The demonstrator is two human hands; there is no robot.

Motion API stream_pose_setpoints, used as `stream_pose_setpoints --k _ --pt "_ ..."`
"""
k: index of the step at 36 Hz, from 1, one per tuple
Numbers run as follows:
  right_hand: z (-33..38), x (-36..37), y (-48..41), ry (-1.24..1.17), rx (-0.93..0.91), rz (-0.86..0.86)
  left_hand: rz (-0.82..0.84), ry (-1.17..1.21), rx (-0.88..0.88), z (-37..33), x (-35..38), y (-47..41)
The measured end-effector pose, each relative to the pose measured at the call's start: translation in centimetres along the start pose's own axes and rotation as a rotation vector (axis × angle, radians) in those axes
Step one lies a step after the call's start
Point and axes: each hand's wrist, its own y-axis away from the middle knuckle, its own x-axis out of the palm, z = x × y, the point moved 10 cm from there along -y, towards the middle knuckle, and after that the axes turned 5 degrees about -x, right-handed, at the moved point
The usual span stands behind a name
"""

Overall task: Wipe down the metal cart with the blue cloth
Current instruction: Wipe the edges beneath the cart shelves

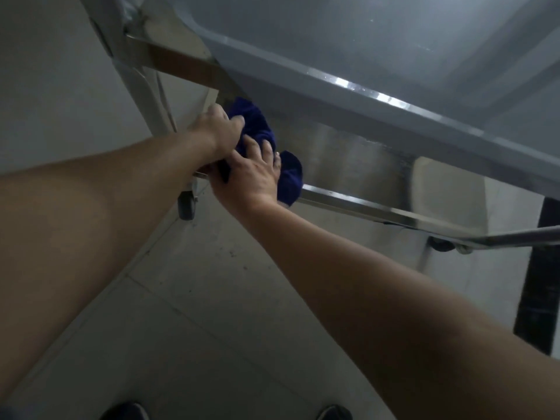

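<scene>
Both hands were down on the blue cloth [291, 174], which sat bunched up on the lower shelf [357, 159] of the metal cart [348, 86], right by the shelf's near-left corner. Part of it spilled over the shelf's front rail [363, 206].

The left hand [218, 133] was on the upper end of the bundle with its fingers curled in and the thumb pressed into the fabric, so it looked like a proper grip. The right hand [251, 176] was just below it, almost touching it, with its fingers [267, 147] fanned out and laid over the top of the cloth, pressing it down. I couldn't see that hand's thumb clearly.

The cart's top shelf [394, 50] hung over all this and caught a bit of glare along its edge. A caster wheel [186, 207] showed under the left corner, just below the left wrist, and another caster [441, 245] was off to the right under the rail. Underneath was a grey tiled floor [212, 298], with the toes of two dark shoes [127, 412] at the bottom edge.
</scene>
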Motion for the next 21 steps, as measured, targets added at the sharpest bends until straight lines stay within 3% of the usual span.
stream_pose_setpoints --k 4,8,16,18,21 --pt "-3.5 -1.1 2.5 0.082 -0.231 -0.011 0.027 -0.060 0.018 0.0 0.5 -0.8" --pt "-13.4 -4.5 5.5 0.085 -0.211 -0.046 0.028 -0.148 0.073 0.2 1.3 -0.8" --pt "-43.5 -15.2 14.4 0.199 0.588 -0.081 0.095 -0.068 0.000 0.0 1.1 -0.6" --pt "-45.2 -15.9 15.6 0.207 0.731 -0.135 0.135 -0.034 -0.020 0.0 1.7 -0.4" --pt "-42.1 -15.6 15.9 0.161 1.008 -0.286 0.119 -0.027 -0.042 0.0 1.6 0.3"
